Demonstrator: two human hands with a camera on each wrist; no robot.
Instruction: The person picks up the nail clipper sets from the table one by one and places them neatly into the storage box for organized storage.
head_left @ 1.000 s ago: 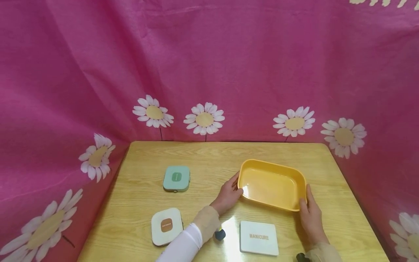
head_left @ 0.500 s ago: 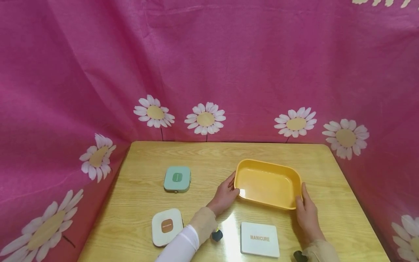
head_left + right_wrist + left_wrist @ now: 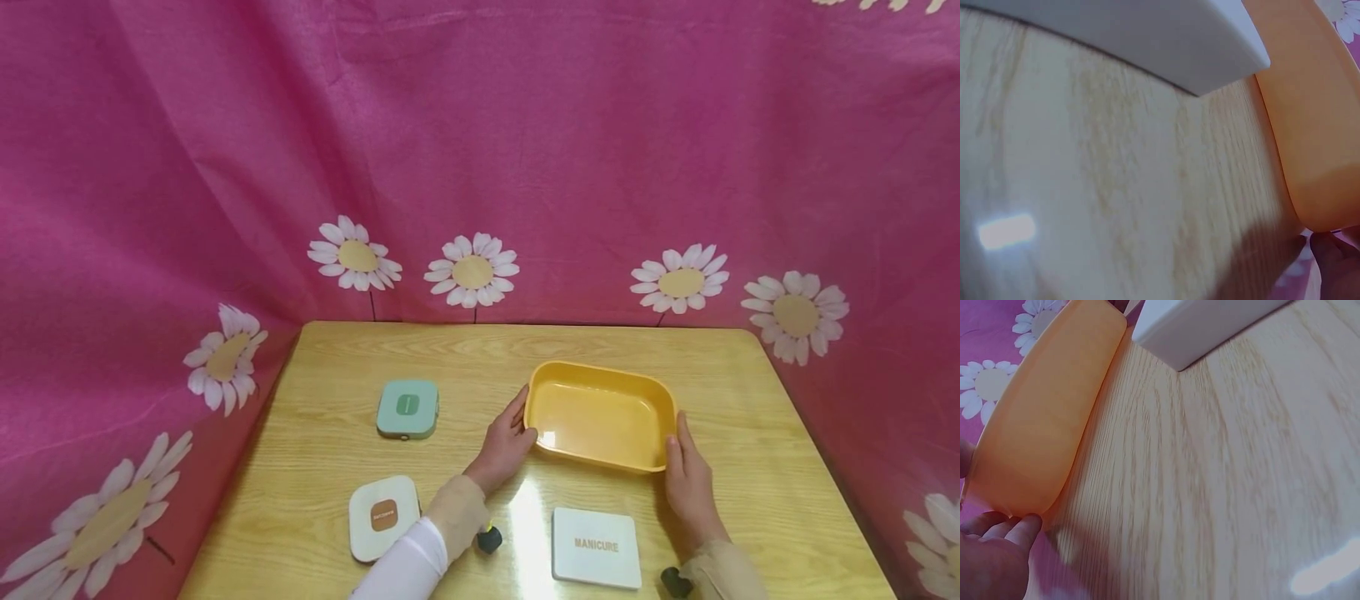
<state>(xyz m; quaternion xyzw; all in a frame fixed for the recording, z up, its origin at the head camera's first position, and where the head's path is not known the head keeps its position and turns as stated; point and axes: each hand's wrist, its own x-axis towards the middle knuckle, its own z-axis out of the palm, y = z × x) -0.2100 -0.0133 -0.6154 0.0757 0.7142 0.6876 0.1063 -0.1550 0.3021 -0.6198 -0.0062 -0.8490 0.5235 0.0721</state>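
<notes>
A yellow rectangular plastic tray (image 3: 600, 415) with rounded corners is held between both hands toward the right of the table, with nothing in it. My left hand (image 3: 502, 446) grips its left end, thumb at the rim and fingers under the side. On the opposite end, my right hand (image 3: 692, 485) holds the wall with the thumb on the near side. The left wrist view shows left fingertips (image 3: 1025, 531) against the tray's lower edge. Just nearer than the tray lies a white box (image 3: 596, 547) marked MANICURE.
A mint-green square case (image 3: 407, 408) lies left of the tray. Nearer, a white square case (image 3: 384, 518) with a brown label sits beside the left sleeve. Pink daisy-printed cloth (image 3: 555, 158) hangs around the back and sides of the wooden table (image 3: 480, 350).
Both hands have shifted the yellow tray a short way to the left, keeping their hold. The boxes and cases stay where they were.
</notes>
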